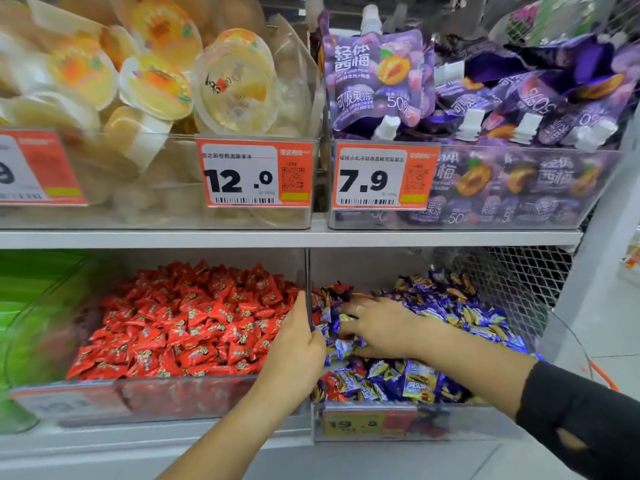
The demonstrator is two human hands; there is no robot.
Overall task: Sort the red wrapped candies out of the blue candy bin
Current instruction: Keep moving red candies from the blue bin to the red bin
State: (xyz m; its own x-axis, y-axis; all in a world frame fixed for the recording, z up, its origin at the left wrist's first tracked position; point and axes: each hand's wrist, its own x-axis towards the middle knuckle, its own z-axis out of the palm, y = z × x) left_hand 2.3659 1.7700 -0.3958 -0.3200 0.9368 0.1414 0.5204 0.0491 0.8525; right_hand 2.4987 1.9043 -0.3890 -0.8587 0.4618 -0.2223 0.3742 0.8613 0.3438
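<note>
Landmark: the clear divider wall [307, 292] between the two lower bins.

Far left of the divider, a green blurred container [24, 327], contents unreadable. Next to it, the red candy bin [104, 396], heaped with red wrapped candies [194, 323] right up to the divider.

Left hand [294, 351] comes up from below, forearm bare, angled toward upper right. Fingers lie on the red-bin side of the divider, thumb on the other side; grip is narrow, pinching the divider's edge.

Right of the divider, the blue candy bin [381, 420], filled with blue wrapped candies [460, 313]. A few red wrapped strays [330, 384] show among them near the bin's front, just right of the divider; another red-looking piece [337, 289] sits at the back close to the divider.

Right hand [377, 330] reaches in from the right, palm down, fingers curled into the pile just right of the divider. Whether the grip holds a candy cannot be told; the fingertips are buried in wrappers. A ring shows on one finger. Black sleeve [581, 420] covers the arm further right, wrist bare.

Above the divider, the upper shelf [277, 239] carries jelly cups [235, 81] to the left and purple pouches [377, 77] to the right, with price tags 12.0 [254, 174] and 7.9 [382, 176].
</note>
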